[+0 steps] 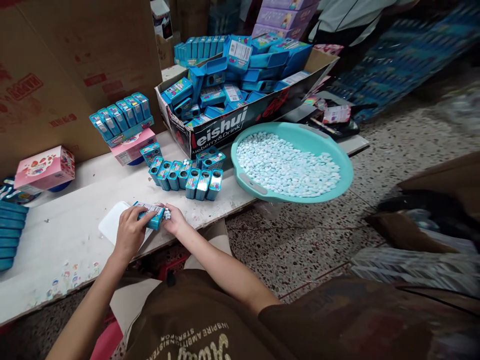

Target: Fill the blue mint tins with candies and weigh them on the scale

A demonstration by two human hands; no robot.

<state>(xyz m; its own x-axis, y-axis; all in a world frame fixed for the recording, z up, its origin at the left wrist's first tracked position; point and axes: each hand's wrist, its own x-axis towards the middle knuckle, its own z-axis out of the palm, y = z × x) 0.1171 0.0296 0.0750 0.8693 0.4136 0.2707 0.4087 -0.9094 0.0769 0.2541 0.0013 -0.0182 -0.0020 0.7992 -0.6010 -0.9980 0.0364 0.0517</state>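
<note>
My left hand (129, 231) grips a small blue box (152, 214) lying on its side over a white pad (111, 224) on the table. My right hand (173, 219) is curled at the box's open end, holding several small white candies (167, 214) against the opening. Just beyond stand several open blue boxes (187, 175) in a cluster. A teal basin (345, 170) heaped with pale blue-white candies (287, 164) rests at the table's right end.
A cardboard tray (225, 127) piled with empty blue boxes sits behind the basin. A display pack of blue boxes (122, 117) stands on a pink carton (133, 145). Another pink box (45, 167) and stacked blue trays (9, 232) lie left. Another person (356, 20) stands far back.
</note>
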